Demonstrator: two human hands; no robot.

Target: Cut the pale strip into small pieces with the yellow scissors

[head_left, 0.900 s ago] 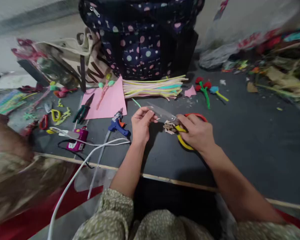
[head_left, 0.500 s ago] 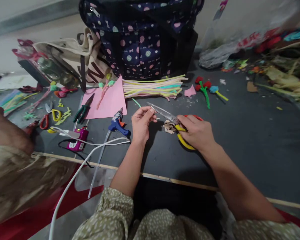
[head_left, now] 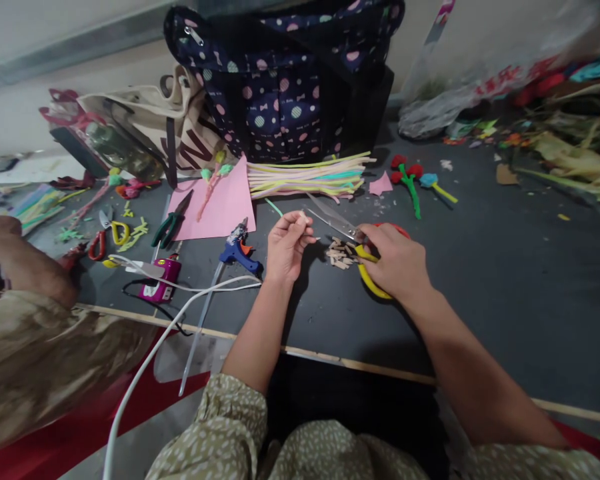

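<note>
My left hand is closed in a pinch, with a small pale piece at the fingertips; its exact kind is too small to make out. My right hand grips scissors with one yellow and one red handle. Their blades point up and left and end just right of my left fingertips, apart from the pale piece. Below the blades a small heap of short beige pieces lies on the dark table.
A blue glue gun lies left of my left hand, near pliers and a pink power adapter with a white cable. Pipe cleaners lie before a dotted bag. At far left rests another person's arm.
The scissor blades have drawn slightly right, away from my left fingertips. More of the beige heap shows below them. The view has shifted slightly.
</note>
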